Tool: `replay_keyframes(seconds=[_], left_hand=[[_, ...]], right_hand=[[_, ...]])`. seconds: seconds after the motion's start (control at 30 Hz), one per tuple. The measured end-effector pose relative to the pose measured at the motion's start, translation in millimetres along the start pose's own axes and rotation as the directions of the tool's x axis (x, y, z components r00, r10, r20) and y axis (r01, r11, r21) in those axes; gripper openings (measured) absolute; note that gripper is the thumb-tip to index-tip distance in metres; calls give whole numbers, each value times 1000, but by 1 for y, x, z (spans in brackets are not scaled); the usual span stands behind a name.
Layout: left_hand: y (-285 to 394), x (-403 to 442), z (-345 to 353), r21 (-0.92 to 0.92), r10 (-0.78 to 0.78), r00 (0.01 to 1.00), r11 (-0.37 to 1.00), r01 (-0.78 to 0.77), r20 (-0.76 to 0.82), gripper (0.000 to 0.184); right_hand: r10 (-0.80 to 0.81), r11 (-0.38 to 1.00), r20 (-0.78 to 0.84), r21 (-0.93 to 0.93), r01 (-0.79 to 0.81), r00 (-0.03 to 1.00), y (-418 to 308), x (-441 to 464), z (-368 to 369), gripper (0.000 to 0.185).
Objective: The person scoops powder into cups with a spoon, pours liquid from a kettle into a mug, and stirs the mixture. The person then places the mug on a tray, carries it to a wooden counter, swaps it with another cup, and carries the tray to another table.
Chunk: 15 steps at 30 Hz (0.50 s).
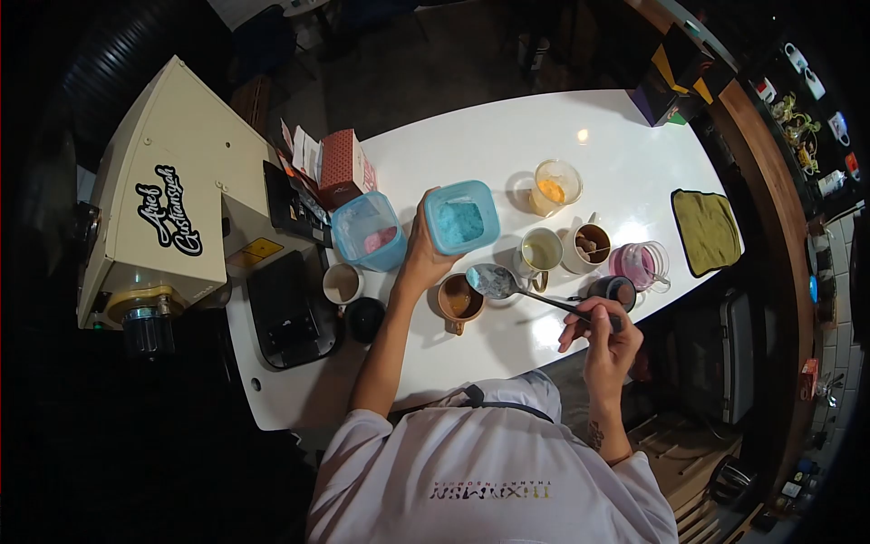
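My left hand [424, 249] is closed around the side of a light blue plastic tub [462, 218] with blue powder inside. In my right hand [605, 337] is the dark handle of a spoon [494, 282]; its bowl carries some pale and bluish powder. The spoon's bowl is just below the tub and beside a brown mug [459, 299] of brown liquid. A second blue tub [369, 230] with pink powder stands left of my left hand. To the right are a mug of yellowish liquid [541, 249] and a mug with dark contents [587, 247].
A cream-coloured machine [168, 199] stands at the left, next to a black tray [294, 308]. A red patterned box [347, 168] is behind the tubs. A glass with orange contents [555, 188], a glass pitcher of pink liquid [639, 265] and an olive cloth [706, 232] are on the right.
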State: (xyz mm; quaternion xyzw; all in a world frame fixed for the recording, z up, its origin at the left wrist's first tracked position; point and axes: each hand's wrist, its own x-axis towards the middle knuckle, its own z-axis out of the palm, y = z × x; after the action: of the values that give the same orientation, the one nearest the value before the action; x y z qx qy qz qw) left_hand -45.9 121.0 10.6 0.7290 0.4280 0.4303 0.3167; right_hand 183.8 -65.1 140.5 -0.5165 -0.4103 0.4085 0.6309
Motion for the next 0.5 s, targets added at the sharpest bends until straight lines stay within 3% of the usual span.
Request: replay_keyframes(seconds=[0.23,0.33,0.4,0.5], left_hand=[[-9,5,-1,-60,-19,999,998,22,43,113],[-10,4,-1,-58,-6,999,998,9,48,113],[-8,3,-1,-47,-6,999,999,9,51,113],[-3,3,-1,-13,7,998,1000,-6,57,112]], right_hand=[[81,987,149,-151,-59,985,39,-10,12,19],[64,970,264,-244,2,963,48,-11,14,20],[-13,912,353,-378,156,936,45,-10,17,17],[-26,919,336,-362,155,942,43,-8,17,12]])
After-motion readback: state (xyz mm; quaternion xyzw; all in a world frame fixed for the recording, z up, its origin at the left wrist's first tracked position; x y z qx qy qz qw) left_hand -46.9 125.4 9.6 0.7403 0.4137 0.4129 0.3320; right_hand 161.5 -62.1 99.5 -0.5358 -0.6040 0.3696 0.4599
